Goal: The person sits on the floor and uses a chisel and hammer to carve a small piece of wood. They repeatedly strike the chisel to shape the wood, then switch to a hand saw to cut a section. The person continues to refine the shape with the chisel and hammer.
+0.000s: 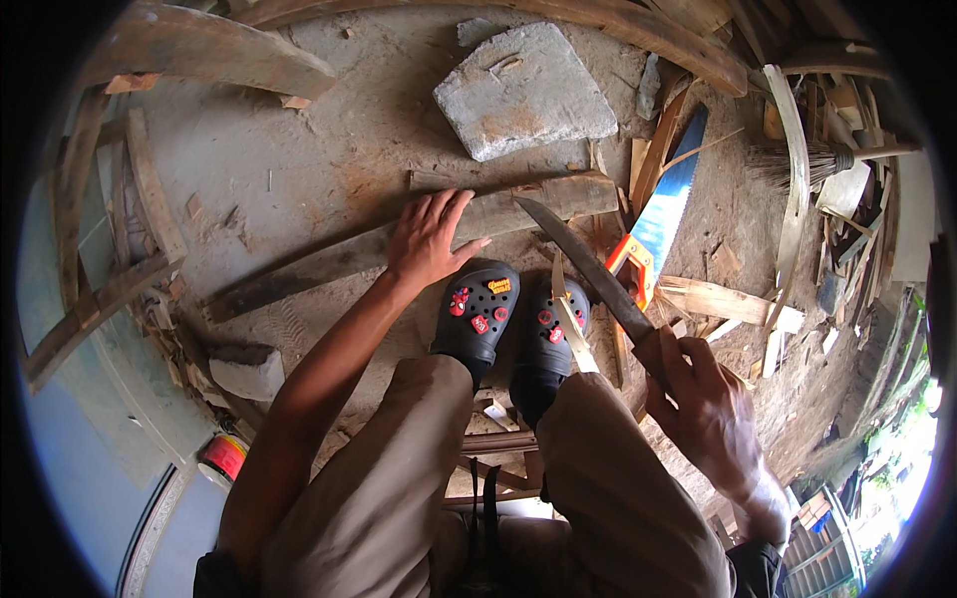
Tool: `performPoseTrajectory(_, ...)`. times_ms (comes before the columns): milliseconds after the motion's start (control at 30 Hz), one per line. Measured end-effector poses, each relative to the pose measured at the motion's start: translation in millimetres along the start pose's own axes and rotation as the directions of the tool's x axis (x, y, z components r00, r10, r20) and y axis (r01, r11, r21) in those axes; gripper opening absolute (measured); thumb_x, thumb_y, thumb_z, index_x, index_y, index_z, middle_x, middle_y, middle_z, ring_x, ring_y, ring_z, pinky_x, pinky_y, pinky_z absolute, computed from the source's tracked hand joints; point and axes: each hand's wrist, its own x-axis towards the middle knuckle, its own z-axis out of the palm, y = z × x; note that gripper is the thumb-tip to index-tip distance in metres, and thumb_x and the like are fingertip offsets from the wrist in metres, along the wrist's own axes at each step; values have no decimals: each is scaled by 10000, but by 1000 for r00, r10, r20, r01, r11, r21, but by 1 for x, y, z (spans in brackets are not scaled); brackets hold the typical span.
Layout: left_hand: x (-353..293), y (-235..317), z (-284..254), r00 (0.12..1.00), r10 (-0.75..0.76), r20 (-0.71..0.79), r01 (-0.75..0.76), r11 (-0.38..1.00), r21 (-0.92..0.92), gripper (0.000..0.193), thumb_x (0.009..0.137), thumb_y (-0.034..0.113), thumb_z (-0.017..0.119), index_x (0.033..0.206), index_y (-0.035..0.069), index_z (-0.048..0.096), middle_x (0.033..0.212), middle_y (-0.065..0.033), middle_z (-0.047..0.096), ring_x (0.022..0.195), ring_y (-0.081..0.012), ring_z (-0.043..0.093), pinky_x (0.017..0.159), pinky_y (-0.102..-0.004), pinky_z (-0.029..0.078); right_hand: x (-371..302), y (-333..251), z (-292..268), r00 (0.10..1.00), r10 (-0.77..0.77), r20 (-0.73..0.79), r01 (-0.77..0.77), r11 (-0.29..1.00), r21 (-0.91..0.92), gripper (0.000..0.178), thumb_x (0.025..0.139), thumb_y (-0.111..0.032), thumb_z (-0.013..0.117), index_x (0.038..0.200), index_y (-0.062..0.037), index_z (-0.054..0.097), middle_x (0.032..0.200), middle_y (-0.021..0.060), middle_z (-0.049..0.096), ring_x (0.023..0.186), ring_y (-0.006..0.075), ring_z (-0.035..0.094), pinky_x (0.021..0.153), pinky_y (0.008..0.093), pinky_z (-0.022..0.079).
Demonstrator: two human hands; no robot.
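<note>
A: Near side first. Right hand (703, 404)?
B: Fingers wrapped round the handle of a machete (598, 269). Blade slants forward and left, past the right foot; its tip overlaps the beam (493, 214) in this view. Contact with the wood — cannot tell.

A: Footing?
B: Two dark clogs (478, 309) on the dirt floor (329, 159), close to the beam's near edge. A pale pointed strip of wood (573, 329) shows across the right one.

A: Left hand (431, 237)?
B: Laid on the beam, left of the blade tip. Fingers loosely spread, thumb held apart, nothing gripped.

A: And the beam's lie?
B: Across the floor ahead of the clogs, left end angled back toward the floor's left edge.

A: How far along?
B: Beam reads as one length; no cut through it visible. Wood scraps (723, 261) lie off its right end, origin unknown. Worked faces can't be told from rough ones here, so what remains is unclear — my judgement: the beam is not finished with.

A: Farther out?
B: A saw (670, 199) with an orange handle just beside the beam's right end, neither hand on it. Then a stone slab (528, 95); beyond it a curved timber (668, 42) along the floor's far edge.
</note>
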Motion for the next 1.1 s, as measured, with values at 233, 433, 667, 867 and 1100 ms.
performPoseTrajectory(233,16,14,-26,998,-7,-70,-7,981,-193,679,825,474,718,1332,69,517,1282,-125,556,1156,-308,544,964,-408,419,37,-38,-54,985,69,156,-39,982,-185,331,887,-107,592,1213,-61,550,880,138,569,635,298,634,587,434,537)
performPoseTrajectory(433,63,54,-99,976,35,-213,-191,602,-775,561,799,270,773,1262,31,566,1234,-146,604,1186,-284,562,1042,-417,403,98,-59,-92,953,-302,30,300,923,-240,189,920,-203,606,934,-19,645,779,162,647,730,342,672,717,453,546)
performPoseTrajectory(667,89,97,-164,966,254,35,-57,344,-937,504,772,216,811,1183,2,613,1176,-108,654,1173,-214,560,1032,-368,417,132,-71,-106,835,-482,-266,304,807,-506,177,959,-103,598,961,74,599,853,157,643,881,259,663,789,348,553)
performPoseTrajectory(867,112,124,-158,905,328,-272,-379,324,-867,280,826,159,760,1045,14,664,1000,-69,692,945,-148,632,836,-313,506,133,-77,-115,740,-578,-344,576,809,-120,107,945,-19,570,923,86,568,744,144,602,625,230,607,553,370,532)
performPoseTrajectory(1100,109,138,-162,991,99,-95,-131,473,-871,205,850,232,745,842,36,685,668,19,622,644,-61,551,590,-278,447,77,21,-32,152,413,-898,386,812,438,188,959,-146,627,972,41,640,872,117,661,771,166,640,689,289,505)
